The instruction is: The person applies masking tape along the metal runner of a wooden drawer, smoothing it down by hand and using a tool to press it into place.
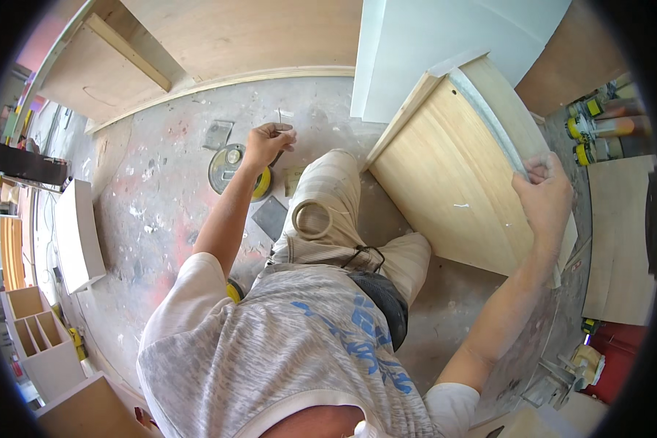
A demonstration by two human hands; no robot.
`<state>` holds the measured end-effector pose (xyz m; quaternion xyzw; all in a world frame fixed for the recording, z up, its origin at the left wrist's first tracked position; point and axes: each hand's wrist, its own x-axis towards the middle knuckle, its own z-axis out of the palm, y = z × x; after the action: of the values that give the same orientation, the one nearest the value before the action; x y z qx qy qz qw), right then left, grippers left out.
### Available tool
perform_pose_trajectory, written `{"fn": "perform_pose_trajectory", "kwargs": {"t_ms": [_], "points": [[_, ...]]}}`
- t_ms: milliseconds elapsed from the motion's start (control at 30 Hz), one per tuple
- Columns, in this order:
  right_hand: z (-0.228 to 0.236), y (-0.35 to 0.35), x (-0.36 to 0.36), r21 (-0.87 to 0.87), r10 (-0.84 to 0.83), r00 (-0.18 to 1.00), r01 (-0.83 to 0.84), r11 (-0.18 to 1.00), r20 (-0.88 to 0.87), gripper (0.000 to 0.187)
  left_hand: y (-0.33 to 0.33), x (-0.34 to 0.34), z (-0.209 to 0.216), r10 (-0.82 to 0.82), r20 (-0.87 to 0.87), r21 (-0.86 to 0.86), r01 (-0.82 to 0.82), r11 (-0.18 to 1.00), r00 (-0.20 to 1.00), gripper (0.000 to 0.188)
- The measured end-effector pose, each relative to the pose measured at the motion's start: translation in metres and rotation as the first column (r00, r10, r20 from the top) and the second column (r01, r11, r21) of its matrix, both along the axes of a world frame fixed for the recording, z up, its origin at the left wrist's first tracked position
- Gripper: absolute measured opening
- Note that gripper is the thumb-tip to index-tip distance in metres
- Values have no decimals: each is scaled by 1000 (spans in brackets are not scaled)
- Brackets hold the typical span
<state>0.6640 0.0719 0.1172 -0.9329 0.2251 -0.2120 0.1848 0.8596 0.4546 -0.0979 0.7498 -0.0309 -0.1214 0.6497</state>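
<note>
My left hand (270, 143) is raised above the floor with fingertips pinched together. A thin, pale sliver shows just beyond them, and whether they hold it is unclear. On the right, a light wooden drawer-like box (449, 171) leans at a slant beside my knee. A grey strip (489, 124) runs along its inner side near the top edge. My right hand (546, 191) has its fingers closed at the near end of that strip. Over my thigh rests a beige roll of tape (313, 219).
Left of my leg lie a round tin lid-like disc (219, 175), a yellow tape roll (262, 184) and a dark square plate (270, 217). White panels (416, 58) stand ahead. A white board (79, 237) and wooden compartments (40, 332) are at left, yellow-and-black tools (584, 139) at right.
</note>
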Motion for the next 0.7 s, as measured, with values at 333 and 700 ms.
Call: {"fn": "perform_pose_trajectory", "kwargs": {"t_ms": [333, 700], "points": [[-1, -4, 0, -99, -78, 995, 72, 992, -57, 26, 0, 15, 28, 37, -20, 342, -28, 939, 999, 25], [0, -2, 1, -62, -26, 999, 23, 998, -47, 29, -154, 6, 188, -329, 940, 295, 267, 918, 93, 18]]}}
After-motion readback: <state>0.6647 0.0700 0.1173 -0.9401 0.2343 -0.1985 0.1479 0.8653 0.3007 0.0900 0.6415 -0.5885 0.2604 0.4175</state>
